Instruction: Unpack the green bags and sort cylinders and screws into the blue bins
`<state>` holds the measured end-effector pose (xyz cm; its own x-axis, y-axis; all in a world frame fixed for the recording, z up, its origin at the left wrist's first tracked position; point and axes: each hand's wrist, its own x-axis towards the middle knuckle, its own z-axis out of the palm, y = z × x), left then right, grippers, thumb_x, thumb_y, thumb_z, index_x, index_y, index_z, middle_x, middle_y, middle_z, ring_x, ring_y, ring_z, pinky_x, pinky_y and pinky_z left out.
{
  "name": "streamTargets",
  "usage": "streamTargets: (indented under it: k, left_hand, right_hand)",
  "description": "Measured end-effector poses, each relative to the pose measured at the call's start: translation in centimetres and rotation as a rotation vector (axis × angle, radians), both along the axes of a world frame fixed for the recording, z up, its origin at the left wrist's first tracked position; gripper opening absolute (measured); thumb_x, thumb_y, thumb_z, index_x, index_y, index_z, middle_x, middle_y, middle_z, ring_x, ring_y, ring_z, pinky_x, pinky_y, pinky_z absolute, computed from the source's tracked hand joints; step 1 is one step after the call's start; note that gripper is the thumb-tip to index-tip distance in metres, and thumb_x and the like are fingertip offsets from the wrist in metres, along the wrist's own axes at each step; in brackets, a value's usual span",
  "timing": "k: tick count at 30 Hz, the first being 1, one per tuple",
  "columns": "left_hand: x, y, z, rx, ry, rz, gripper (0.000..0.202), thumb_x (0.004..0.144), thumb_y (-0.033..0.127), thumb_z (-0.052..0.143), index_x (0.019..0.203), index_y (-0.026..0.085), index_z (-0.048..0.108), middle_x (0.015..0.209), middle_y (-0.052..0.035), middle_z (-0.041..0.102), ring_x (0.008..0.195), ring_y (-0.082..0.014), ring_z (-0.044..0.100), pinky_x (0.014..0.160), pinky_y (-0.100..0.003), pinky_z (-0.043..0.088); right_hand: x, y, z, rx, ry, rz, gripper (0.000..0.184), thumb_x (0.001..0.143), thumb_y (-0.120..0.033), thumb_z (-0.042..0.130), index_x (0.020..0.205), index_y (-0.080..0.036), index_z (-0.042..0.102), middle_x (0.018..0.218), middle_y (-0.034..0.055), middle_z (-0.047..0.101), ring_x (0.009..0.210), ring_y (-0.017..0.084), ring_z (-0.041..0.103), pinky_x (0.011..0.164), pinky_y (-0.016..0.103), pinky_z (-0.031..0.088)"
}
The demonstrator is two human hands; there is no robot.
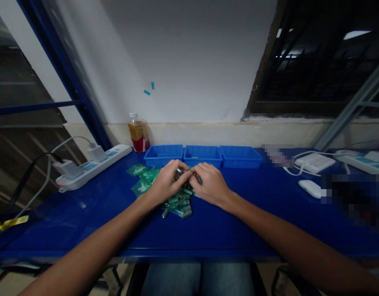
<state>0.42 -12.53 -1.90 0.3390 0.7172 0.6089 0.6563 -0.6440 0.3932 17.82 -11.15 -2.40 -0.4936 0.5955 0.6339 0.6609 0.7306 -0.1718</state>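
My left hand (168, 181) and my right hand (209, 183) meet over a pile on the blue table, fingertips almost touching. Both are closed in a pinch around small pieces too tiny to name. A shiny metallic bit (179, 172) shows by the left fingers, a dark bit (199, 180) by the right thumb. Below them lie green plastic packets (143, 181) and several small silvery metal pieces (186, 213), partly hidden by my hands. Just behind stand three blue plastic bins in a row: left (163, 161), middle (203, 162) and right (241, 163).
A drink bottle (139, 133) stands against the wall. Power strips lie at left (93, 170) and right (362, 162), with cables. A white adapter (314, 162) and a white rounded case (310, 188) lie on the right. The table's front edge (195, 255) is close to my lap.
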Motion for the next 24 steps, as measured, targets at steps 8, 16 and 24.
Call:
streamTargets:
  k: [8,16,24]
  left_hand:
    - [-0.22,0.02,0.29,0.098,0.125,-0.107,0.016,0.090,0.022,0.049,0.104,0.018,0.057,0.096,-0.0061,0.064,0.093,-0.0188,0.055,0.084,-0.032,0.044]
    - [-0.27,0.21,0.06,0.051,0.032,0.040,0.017,0.091,0.027,0.047,0.094,0.016,0.060,0.086,-0.0048,0.064,0.082,-0.0177,0.058,0.076,-0.031,0.045]
    - [-0.12,0.19,-0.01,-0.041,0.052,-0.022,0.028,0.095,0.029,0.037,0.089,0.016,0.061,0.080,-0.0034,0.064,0.077,-0.0164,0.057,0.073,-0.029,0.044]
  right_hand:
    - [0.49,1.01,-0.17,-0.090,0.020,0.155,0.026,0.089,-0.018,0.039,0.065,-0.020,0.047,0.065,0.0016,0.055,0.067,0.016,0.050,0.066,0.028,0.036]
    - [0.62,0.37,0.19,0.022,0.102,0.141,0.016,0.088,-0.022,0.049,0.101,-0.016,0.055,0.086,0.0068,0.060,0.079,0.019,0.055,0.074,0.029,0.041]
    - [0.67,0.50,0.03,0.106,0.013,0.100,0.018,0.093,-0.026,0.043,0.095,-0.016,0.058,0.086,0.0085,0.062,0.081,0.020,0.056,0.074,0.032,0.042]
